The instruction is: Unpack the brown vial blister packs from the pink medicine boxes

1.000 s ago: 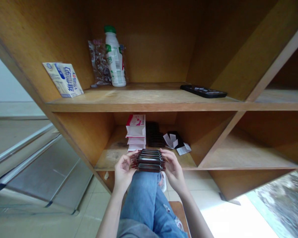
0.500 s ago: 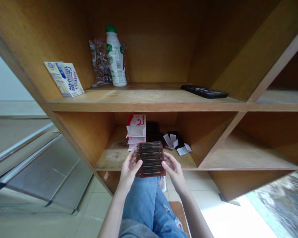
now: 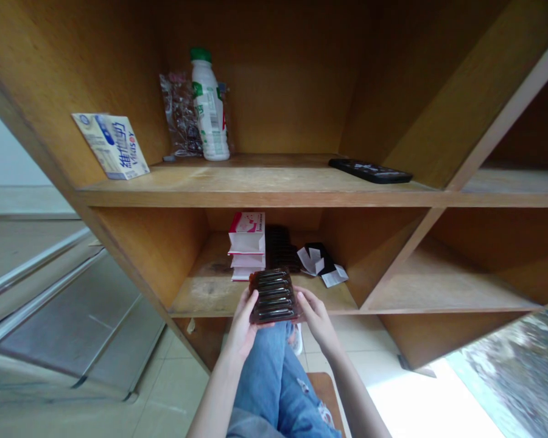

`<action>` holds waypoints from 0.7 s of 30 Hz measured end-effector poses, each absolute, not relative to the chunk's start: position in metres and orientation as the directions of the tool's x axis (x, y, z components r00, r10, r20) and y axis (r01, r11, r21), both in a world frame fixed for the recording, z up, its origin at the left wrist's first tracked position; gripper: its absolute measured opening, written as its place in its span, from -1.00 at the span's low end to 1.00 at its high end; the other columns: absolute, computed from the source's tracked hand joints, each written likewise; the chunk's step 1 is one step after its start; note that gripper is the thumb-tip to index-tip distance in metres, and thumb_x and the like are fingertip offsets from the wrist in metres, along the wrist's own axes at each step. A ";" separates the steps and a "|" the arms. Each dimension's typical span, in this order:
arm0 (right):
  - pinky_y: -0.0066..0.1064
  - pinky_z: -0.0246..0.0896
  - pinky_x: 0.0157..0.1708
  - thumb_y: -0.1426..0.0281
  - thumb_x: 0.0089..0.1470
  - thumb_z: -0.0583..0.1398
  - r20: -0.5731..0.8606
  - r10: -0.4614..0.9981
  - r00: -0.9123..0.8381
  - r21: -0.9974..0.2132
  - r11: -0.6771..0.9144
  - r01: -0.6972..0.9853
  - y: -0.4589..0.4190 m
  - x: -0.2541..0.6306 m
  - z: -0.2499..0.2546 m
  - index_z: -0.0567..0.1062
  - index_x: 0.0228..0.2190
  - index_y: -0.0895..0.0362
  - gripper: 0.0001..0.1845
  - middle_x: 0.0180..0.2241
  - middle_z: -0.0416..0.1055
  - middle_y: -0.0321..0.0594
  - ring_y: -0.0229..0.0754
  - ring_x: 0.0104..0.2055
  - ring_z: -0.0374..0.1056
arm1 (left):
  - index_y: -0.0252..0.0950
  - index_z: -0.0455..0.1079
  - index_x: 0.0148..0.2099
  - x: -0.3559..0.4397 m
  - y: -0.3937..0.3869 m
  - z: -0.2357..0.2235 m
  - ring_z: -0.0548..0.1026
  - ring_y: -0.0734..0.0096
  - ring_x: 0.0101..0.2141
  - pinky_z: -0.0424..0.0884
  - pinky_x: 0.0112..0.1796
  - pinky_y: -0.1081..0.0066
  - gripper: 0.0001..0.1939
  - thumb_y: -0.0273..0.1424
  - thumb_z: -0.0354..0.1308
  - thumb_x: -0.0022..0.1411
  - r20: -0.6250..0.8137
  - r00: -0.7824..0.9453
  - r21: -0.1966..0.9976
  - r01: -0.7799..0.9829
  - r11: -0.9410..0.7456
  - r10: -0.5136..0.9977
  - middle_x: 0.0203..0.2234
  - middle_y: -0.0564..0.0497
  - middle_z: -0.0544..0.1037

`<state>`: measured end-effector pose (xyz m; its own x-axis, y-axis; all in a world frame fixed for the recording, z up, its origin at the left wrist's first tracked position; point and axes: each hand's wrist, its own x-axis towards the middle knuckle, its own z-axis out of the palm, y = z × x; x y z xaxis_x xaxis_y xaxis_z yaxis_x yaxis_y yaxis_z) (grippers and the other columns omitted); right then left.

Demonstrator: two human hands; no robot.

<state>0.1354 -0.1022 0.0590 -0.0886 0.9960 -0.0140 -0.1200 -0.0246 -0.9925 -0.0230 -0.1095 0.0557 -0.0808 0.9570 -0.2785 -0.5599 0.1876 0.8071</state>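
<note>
A ribbed amber plastic tray (image 3: 274,297) has been lowered since a moment ago and is now pressed between the left hand (image 3: 242,322) and right hand (image 3: 317,319), fingers spread along its sides, over the front edge of the lower wooden shelf (image 3: 201,292), above the jeans (image 3: 260,359).

The blister tray (image 3: 274,297) is dark amber-brown, banded crosswise by glossy ribs. Behind it, the stacked boxes (image 3: 247,232) are white with a pink-red panel, beside a near-black tray stack (image 3: 281,249); to its upper right, the paper scraps (image 3: 322,263) mix white and black. Higher above it, the plastic bottle (image 3: 209,109) is white with green cap and label, the carton (image 3: 111,146) pale cream and blue, the flat device (image 3: 369,171) black, and the shelving (image 3: 265,194) honey-brown — below the tray, the jeans (image 3: 260,365) are mid-blue.
</note>
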 end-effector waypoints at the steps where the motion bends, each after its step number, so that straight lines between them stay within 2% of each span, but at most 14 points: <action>1: -0.36 0.34 -0.57 0.01 -0.02 0.17 -0.004 0.997 -0.075 -0.995 -0.012 -0.098 -0.101 0.139 0.057 0.40 -0.08 0.11 -0.44 -0.40 0.44 -0.20 -0.13 -0.43 0.39 | -0.18 0.32 0.01 -0.023 -0.109 0.054 0.53 0.41 -0.46 0.48 -0.63 0.48 -0.53 -0.24 0.26 0.03 -0.295 -0.090 0.789 -0.584 0.190 0.951 -0.21 -0.06 0.51; 4: -0.33 0.33 -0.51 0.07 0.00 0.17 0.092 0.985 0.147 -0.995 0.086 0.045 -0.094 0.160 0.050 0.14 0.14 0.12 -0.26 -0.46 0.40 -0.28 -0.17 -0.52 0.35 | -0.20 0.33 -0.03 -0.025 -0.108 0.051 0.53 0.40 -0.45 0.50 -0.62 0.44 -0.58 -0.28 0.26 0.05 -0.316 -0.119 0.758 -0.629 0.175 0.941 -0.21 -0.04 0.51; 6: -0.27 0.31 -0.41 0.12 0.03 0.14 0.199 0.916 0.349 -0.947 0.088 0.308 -0.085 0.180 0.047 0.01 0.20 0.14 -0.21 -0.44 0.43 -0.24 -0.12 -0.47 0.37 | -0.21 0.33 -0.05 -0.027 -0.107 0.050 0.54 0.39 -0.44 0.51 -0.61 0.43 -0.62 -0.30 0.25 0.06 -0.316 -0.143 0.762 -0.628 0.161 0.938 -0.22 -0.03 0.51; 8: -0.22 0.28 -0.32 0.20 0.07 0.11 0.270 0.857 0.439 -0.810 -0.044 0.584 -0.074 0.201 0.047 -0.03 0.22 0.21 -0.23 -0.43 0.46 -0.18 -0.01 -0.37 0.41 | -0.21 0.32 -0.06 -0.029 -0.107 0.050 0.55 0.39 -0.43 0.51 -0.60 0.44 -0.62 -0.29 0.24 0.06 -0.315 -0.164 0.778 -0.609 0.155 0.935 -0.24 -0.01 0.52; 11: -0.22 0.25 -0.32 0.31 0.12 0.05 0.212 0.906 0.367 -0.559 -0.195 0.806 -0.058 0.222 0.049 -0.04 0.21 0.34 -0.29 -0.41 0.49 -0.03 0.06 -0.34 0.44 | -0.19 0.29 -0.03 -0.031 -0.107 0.050 0.55 0.38 -0.43 0.51 -0.58 0.44 -0.58 -0.25 0.25 0.06 -0.323 -0.182 0.798 -0.580 0.164 0.929 -0.28 0.00 0.54; 15: -0.27 0.25 -0.37 0.36 0.17 0.00 0.140 0.956 0.257 -0.297 -0.207 0.932 -0.048 0.224 0.051 0.09 0.15 0.39 -0.43 -0.35 0.50 0.12 0.05 -0.33 0.46 | -0.17 0.29 -0.03 -0.031 -0.109 0.049 0.56 0.36 -0.44 0.50 -0.58 0.42 -0.56 -0.22 0.24 0.05 -0.310 -0.174 0.819 -0.548 0.170 0.935 -0.28 0.00 0.54; 21: -0.34 0.18 -0.42 0.29 0.16 0.06 0.122 0.975 0.186 -0.184 -0.162 0.969 -0.059 0.217 0.064 0.40 -0.08 0.16 -0.67 -0.36 0.51 0.02 0.01 -0.33 0.45 | -0.14 0.24 0.03 -0.029 -0.110 0.049 0.57 0.35 -0.43 0.51 -0.59 0.42 -0.52 -0.20 0.23 0.06 -0.295 -0.146 0.839 -0.512 0.183 0.944 -0.23 -0.03 0.54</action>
<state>0.2170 -0.0588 0.0637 0.1861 0.9749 0.1220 0.9695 -0.1620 -0.1841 -0.0287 -0.1103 0.0490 -0.1465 0.9442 -0.2949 -0.5119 0.1827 0.8394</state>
